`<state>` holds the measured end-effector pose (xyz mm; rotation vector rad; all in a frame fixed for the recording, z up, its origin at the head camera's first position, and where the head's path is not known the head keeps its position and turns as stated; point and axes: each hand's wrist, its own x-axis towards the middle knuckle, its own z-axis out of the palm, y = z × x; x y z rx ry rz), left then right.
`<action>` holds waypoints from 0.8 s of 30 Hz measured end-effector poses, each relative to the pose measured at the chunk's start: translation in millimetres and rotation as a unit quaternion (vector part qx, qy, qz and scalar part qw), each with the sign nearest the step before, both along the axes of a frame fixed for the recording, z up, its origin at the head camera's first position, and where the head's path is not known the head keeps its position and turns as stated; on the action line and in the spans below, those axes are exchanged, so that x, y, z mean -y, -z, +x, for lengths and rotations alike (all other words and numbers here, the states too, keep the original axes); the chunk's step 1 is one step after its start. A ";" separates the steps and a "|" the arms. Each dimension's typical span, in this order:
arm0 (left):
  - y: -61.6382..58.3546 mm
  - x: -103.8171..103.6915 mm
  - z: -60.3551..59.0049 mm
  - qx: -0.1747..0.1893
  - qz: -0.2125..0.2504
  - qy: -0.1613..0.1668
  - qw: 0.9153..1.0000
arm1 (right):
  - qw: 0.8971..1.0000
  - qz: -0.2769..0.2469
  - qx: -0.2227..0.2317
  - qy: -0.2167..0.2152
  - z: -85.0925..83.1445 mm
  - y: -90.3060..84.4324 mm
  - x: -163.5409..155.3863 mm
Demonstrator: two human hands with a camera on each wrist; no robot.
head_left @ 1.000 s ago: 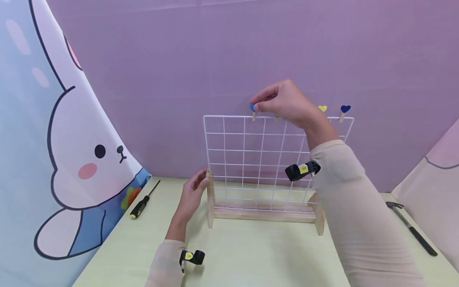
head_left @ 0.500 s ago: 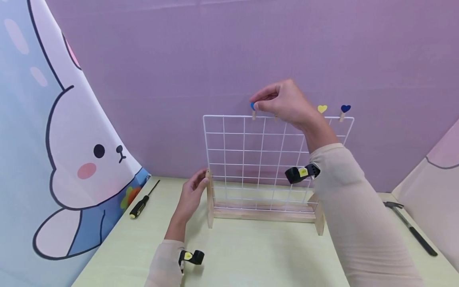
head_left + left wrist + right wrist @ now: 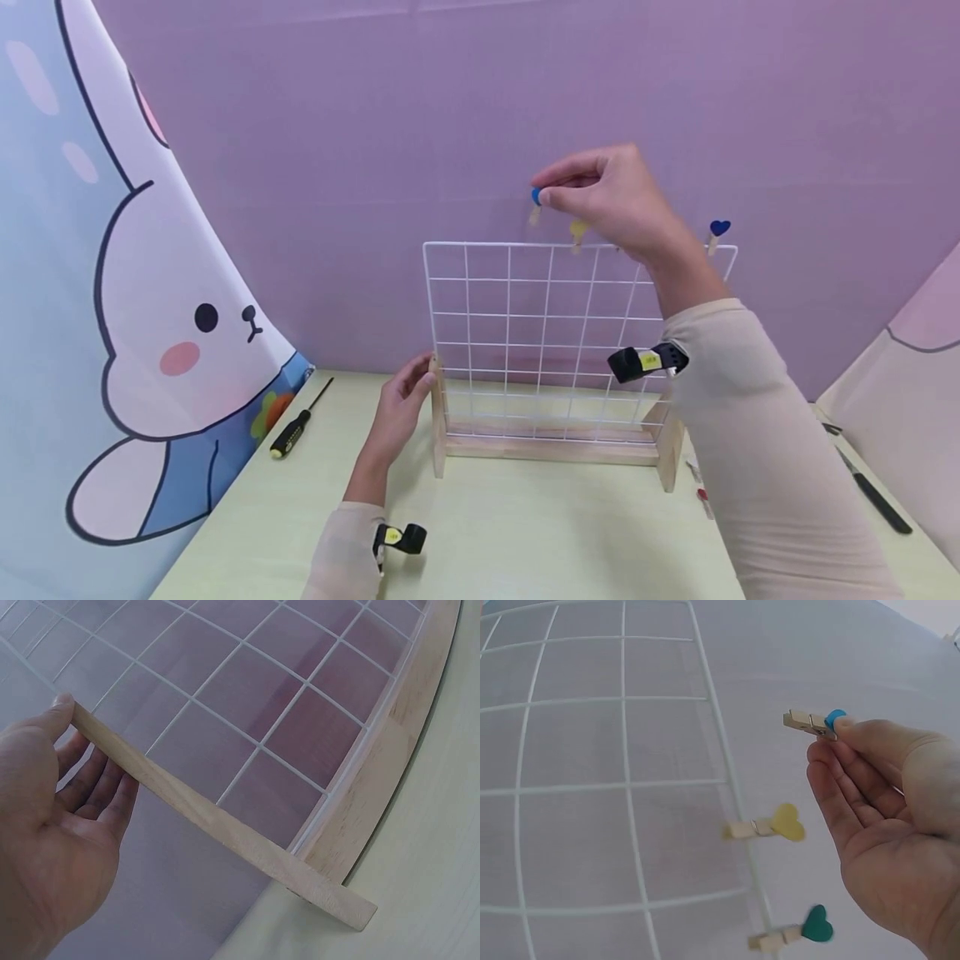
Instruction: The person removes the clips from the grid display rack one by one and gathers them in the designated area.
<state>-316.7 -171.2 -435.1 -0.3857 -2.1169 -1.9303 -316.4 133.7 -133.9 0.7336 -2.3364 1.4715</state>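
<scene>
A screwdriver (image 3: 298, 423) is laid on the table (image 3: 525, 533), well left of the hammer (image 3: 870, 492); a rabbit curtain (image 3: 142, 333) is hung beyond the screwdriver; a purple wall (image 3: 375, 125) is seen behind the table; a small red-tipped item (image 3: 699, 483) lies left of the hammer.

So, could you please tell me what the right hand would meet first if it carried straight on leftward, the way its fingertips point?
Probably nothing. The right hand, pinching the blue clip, sits above the wire grid, and the way left looks free; only the purple backdrop lies behind, though depth is unclear.
</scene>
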 end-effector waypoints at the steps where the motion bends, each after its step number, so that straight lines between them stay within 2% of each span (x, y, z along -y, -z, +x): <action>1: 0.3 0.1 -0.1 0.000 0.000 0.000 1.000 | 1.000 -0.004 -0.004 -0.001 1.4 -0.5 -2.0; 9: 0.2 -0.1 -1.8 -0.009 0.000 0.006 1.000 | 0.999 -0.009 -0.042 0.007 16.1 -1.3 -28.2; 17: -1.3 -0.5 -1.7 -0.005 -0.002 0.003 1.000 | 0.998 0.023 -0.038 0.045 28.9 9.4 -59.0; 24: 0.7 1.6 -1.8 0.000 -0.001 0.001 1.000 | 0.998 0.023 -0.041 0.038 37.0 18.7 -69.9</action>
